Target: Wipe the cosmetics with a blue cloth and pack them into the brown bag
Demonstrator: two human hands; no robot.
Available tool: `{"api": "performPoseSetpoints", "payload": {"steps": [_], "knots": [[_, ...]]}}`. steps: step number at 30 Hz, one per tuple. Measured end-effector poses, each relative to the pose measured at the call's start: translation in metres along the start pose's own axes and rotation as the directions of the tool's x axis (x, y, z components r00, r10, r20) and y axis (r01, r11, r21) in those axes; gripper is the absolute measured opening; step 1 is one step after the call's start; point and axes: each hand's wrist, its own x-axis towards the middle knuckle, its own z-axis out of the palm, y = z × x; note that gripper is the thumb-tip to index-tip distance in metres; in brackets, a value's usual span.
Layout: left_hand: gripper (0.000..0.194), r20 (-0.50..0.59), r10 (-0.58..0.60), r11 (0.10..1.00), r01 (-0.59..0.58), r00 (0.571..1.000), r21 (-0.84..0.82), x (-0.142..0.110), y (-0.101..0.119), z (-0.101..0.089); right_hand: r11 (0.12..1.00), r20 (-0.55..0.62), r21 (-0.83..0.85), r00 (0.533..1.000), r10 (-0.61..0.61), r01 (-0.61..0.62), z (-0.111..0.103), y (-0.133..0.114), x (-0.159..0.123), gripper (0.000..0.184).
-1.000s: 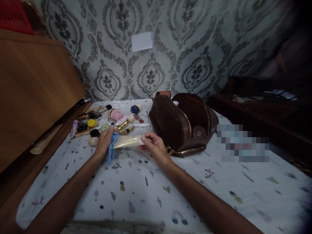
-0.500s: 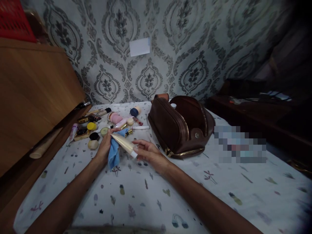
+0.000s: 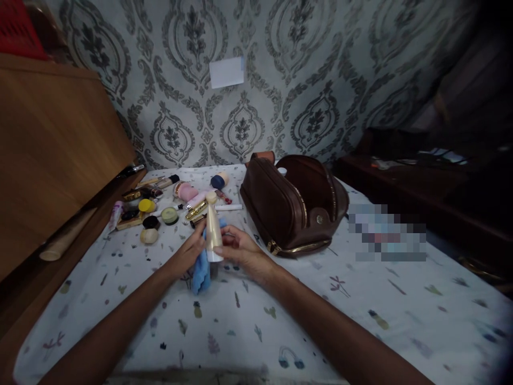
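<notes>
A pale gold squeeze tube (image 3: 214,233) with a white cap stands nearly upright between my hands, cap end toward me. My right hand (image 3: 240,248) grips it near the cap with thumb and fingers. Bunched in my left hand (image 3: 192,247) is a blue cloth (image 3: 201,272), pressed against the tube's left side; part of it shows behind the tube. Just beyond my hands lie gold lipstick tubes (image 3: 196,209), a green-lidded jar (image 3: 169,216) and a black round jar (image 3: 151,222).
An open brown leather bag (image 3: 272,208) sits right of my hands, its zipper undone. More cosmetics, such as a pink bottle (image 3: 185,191) and a yellow-capped jar (image 3: 147,205), are spread at the back left. A wooden cabinet (image 3: 60,149) borders the left side.
The tube has turned from lying sideways to nearly upright, cap toward me. My left hand and the blue cloth have shifted right along with it. The right hand keeps hold near the cap.
</notes>
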Motion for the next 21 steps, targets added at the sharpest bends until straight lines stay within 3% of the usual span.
{"api": "performPoseSetpoints", "payload": {"steps": [4,6,10,17,21], "knots": [[0.091,0.065,0.053,0.989,-0.043,0.996,-0.144,-0.001,0.010,0.008,0.989,-0.089,0.088,0.990,-0.110,0.118,-0.002,0.000,0.003,0.054],[0.088,0.047,0.013,0.997,-0.009,0.999,-0.079,-0.002,0.013,0.011,0.980,-0.127,0.124,0.982,-0.139,0.155,-0.002,0.001,0.004,0.056],[0.063,-0.020,-0.035,0.990,0.037,0.999,0.135,-0.003,0.012,0.011,0.974,-0.141,0.177,0.983,-0.120,0.144,0.000,-0.001,0.002,0.059],[0.045,-0.078,0.084,0.947,-0.055,0.993,0.318,-0.005,0.016,0.006,0.984,-0.336,0.074,0.934,-0.126,0.159,-0.005,-0.003,0.002,0.047],[0.036,-0.115,0.230,0.907,-0.170,0.966,0.386,-0.006,0.014,0.005,0.982,-0.272,0.166,0.961,-0.043,0.091,-0.003,-0.002,0.001,0.051]]}}
